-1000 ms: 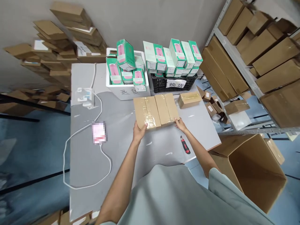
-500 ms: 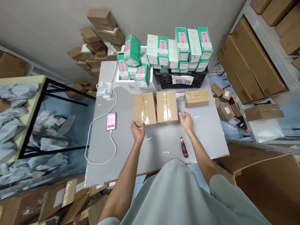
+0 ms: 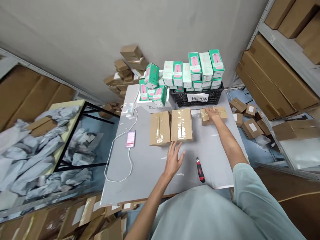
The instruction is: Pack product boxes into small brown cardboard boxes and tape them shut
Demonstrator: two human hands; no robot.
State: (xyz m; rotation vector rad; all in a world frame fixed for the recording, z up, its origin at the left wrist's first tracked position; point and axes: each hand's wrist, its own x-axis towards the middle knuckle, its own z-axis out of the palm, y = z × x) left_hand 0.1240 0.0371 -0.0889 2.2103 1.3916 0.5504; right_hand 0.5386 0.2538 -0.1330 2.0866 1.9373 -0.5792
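Two taped cardboard boxes stand side by side on the grey table (image 3: 150, 176): a left box (image 3: 160, 128) and a middle box (image 3: 181, 125). Fingers spread, my left hand (image 3: 173, 160) is at the front lower edge of the middle box and holds nothing. My right hand (image 3: 212, 114) lies with fingers stretched over the top of a smaller taped box (image 3: 221, 115) at the right; whether it presses on it I cannot tell. A red and black utility knife (image 3: 200, 170) rests near the table's front edge, its tip pointing away from me.
Green and white product boxes fill a black crate (image 3: 181, 98) and a white bin (image 3: 160, 107) at the back. A phone (image 3: 130, 139) with a white cable (image 3: 131, 166) and a power strip (image 3: 128, 110) lie left. Shelves with cartons (image 3: 272, 80) flank the right side.
My right hand has moved from beside the middle box onto the smaller box. My left hand has left the left box and shifted right to the middle box's front. The view has shifted too.
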